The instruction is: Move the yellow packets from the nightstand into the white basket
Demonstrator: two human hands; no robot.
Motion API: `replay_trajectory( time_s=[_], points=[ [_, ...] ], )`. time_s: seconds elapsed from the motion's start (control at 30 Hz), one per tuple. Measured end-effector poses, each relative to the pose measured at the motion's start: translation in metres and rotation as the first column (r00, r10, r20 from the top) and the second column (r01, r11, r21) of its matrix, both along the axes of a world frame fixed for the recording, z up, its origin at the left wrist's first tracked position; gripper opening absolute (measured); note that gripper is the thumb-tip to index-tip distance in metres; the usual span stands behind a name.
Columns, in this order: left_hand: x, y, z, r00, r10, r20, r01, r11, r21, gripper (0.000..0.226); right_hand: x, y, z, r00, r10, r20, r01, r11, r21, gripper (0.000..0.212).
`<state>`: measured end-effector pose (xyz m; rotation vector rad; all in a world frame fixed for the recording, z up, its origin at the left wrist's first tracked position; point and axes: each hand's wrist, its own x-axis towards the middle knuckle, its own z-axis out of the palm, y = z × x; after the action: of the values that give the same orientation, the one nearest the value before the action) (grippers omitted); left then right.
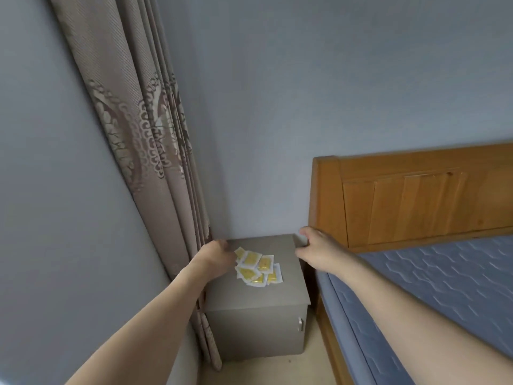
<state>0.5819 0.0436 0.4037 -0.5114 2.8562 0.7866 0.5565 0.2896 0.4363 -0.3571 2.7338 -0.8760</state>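
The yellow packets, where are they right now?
Piled on the nightstand top, the yellow packets sit just right of the left hand, between curtain and bed.

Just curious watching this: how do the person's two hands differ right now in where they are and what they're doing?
The left hand reaches over the nightstand top at the left edge of the yellow packets; the right hand is away from them, at the nightstand's back right corner. The left hand's fingers are blurred and mostly hidden; the right hand's fingers are loosely curled, holding nothing. Both arms are bare and stretched forward.
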Motion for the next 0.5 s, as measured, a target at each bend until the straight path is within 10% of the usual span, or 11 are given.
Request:
replay_trajectory(
  time_s=[0.5],
  points=[
    [-0.246,-0.105,-0.120,0.949,0.230,0.217,-0.288,0.913,0.290,0.023,-0.279,-0.140,-0.122,0.965,0.007,0.261,-0.012,1.000,0.017,0.054]
  ],
)
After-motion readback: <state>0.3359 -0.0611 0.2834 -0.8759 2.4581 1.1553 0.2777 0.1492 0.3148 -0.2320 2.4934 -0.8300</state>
